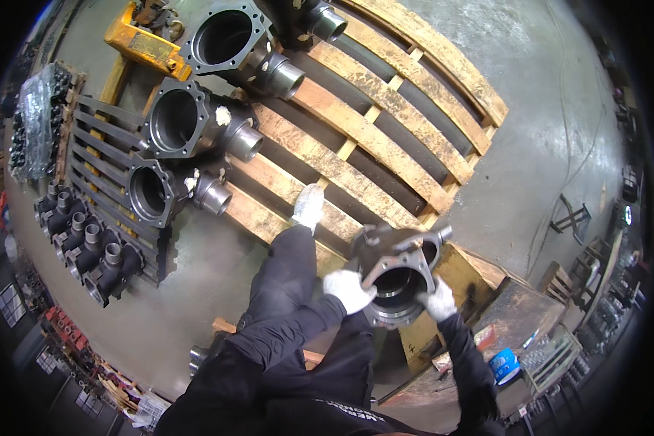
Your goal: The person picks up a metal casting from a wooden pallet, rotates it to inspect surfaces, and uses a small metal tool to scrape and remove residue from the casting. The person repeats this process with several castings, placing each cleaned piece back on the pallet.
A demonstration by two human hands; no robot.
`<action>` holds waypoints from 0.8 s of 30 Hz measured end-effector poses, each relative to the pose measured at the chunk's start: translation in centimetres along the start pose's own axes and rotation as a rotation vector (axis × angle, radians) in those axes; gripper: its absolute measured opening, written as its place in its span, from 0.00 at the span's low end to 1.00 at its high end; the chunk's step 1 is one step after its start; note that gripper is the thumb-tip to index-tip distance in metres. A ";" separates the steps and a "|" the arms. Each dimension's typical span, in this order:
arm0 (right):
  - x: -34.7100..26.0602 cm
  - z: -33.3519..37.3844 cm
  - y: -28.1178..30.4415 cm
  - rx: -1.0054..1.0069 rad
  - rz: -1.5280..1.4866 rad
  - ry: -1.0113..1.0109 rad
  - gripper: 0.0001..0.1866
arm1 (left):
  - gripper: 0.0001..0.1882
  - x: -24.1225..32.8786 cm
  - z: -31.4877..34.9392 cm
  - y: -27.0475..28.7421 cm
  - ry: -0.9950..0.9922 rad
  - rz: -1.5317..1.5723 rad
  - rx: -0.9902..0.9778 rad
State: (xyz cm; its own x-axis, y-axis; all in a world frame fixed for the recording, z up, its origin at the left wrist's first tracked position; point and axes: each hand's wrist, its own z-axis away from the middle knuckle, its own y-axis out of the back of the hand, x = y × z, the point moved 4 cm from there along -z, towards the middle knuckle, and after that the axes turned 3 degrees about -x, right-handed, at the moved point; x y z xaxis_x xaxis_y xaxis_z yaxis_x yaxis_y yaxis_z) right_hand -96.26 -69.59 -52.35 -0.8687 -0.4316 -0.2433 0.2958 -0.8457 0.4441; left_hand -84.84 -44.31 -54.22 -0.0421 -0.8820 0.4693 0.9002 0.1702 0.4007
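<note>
Flanged housing (376,254) is by the near edge of the pallet (414,180), my left hand (349,291) and right hand (440,300) curled round its rim; four similar housings (207,134) already stand together, this one unreleased.

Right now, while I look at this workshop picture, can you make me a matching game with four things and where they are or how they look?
Things:
1. Dark metal casting
2. Wooden pallet
3. Blue round container
4. Yellow metal frame

Places and looks:
A. On the worn bench at lower right
B. Near the upper left of the picture
C. Between the white-gloved left hand and right hand
D. Made of pale slats with gaps between them

Right pairs: 1-C, 2-D, 3-A, 4-B.
</note>
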 end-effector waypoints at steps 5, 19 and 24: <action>-13.3 -5.9 6.6 0.083 0.196 0.176 0.32 | 0.22 -0.6 -4.6 7.9 -0.032 0.230 0.375; -38.6 -22.6 15.0 0.149 0.343 0.410 0.29 | 0.18 -2.0 -18.7 27.1 0.022 0.563 0.895; -42.3 -27.9 18.8 0.016 0.186 0.246 0.31 | 0.21 0.6 -22.8 31.6 0.069 0.441 0.844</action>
State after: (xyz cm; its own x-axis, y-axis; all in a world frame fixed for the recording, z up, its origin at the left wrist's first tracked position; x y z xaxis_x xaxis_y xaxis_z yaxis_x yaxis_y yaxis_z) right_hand -42.87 -75.98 -57.83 -0.6775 -0.6429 -0.3572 0.4324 -0.7411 0.5137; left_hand -46.49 -49.49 -59.19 0.2764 -0.6819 0.6772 0.2180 0.7308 0.6468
